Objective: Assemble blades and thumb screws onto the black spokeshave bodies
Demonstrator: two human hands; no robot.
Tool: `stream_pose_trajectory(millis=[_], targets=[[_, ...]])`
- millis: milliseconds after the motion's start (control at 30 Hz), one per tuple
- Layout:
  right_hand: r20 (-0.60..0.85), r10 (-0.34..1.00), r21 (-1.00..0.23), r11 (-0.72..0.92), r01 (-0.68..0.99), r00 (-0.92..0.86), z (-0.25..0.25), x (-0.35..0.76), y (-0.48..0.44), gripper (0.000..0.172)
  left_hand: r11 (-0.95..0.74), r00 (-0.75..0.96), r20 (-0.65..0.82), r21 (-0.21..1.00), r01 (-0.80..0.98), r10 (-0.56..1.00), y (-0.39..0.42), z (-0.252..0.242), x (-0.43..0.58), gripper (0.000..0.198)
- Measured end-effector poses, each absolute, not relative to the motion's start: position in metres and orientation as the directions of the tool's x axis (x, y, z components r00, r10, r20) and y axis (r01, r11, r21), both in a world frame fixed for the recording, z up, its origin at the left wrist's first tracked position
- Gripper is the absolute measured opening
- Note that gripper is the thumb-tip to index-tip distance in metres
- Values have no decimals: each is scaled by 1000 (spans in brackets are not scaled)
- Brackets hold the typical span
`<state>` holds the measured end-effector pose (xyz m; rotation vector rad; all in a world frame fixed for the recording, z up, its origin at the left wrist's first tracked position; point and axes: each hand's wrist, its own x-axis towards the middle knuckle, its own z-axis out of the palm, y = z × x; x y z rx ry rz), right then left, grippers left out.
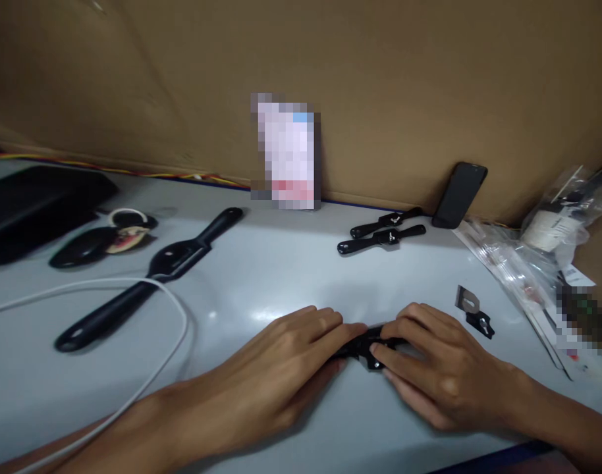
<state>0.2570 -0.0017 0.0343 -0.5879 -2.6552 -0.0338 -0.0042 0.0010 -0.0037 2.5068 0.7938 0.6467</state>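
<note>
Both hands meet at a black tool [373,352] low in the middle of the view, just above the table's near part. My left hand [308,359] grips its left end, thumb and fingers wrapped round it. On the right part, my right hand [429,368] holds it with bent fingers, one fingertip pressing near the middle. A small shiny screw shows at the tool's lower edge. Right of my right hand lie a flat metal blade [467,300] and a small black plate [480,324]. Much of the tool is hidden by the fingers.
Two black two-handled tools [390,238] lie at the back, beside a leaning phone [460,195]. A large black tool [175,260] lies left, near a white cable [180,306]. Plastic bags [521,270] lie right. Cardboard [380,99] stands behind the table [261,270].
</note>
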Motion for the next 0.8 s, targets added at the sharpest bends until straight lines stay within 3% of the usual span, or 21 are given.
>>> stream_pose_trajectory(millis=[233, 400, 567, 800], targets=[[471, 431, -104, 893, 437, -770, 28, 246, -8, 23, -747, 723, 313, 525, 408, 616, 0, -5, -5, 45], [486, 572, -346, 820, 455, -661, 20, 239, -9, 25, -753, 714, 331, 514, 411, 616, 1, -4, -4, 37], [393, 705, -566, 691, 449, -590, 23, 240, -5, 24, -749, 716, 330, 529, 400, 615, 1, -5, -4, 36], [342, 576, -463, 790, 400, -742, 35, 261, 6, 19, -753, 728, 318, 523, 400, 607, 0, -2, -6, 37]])
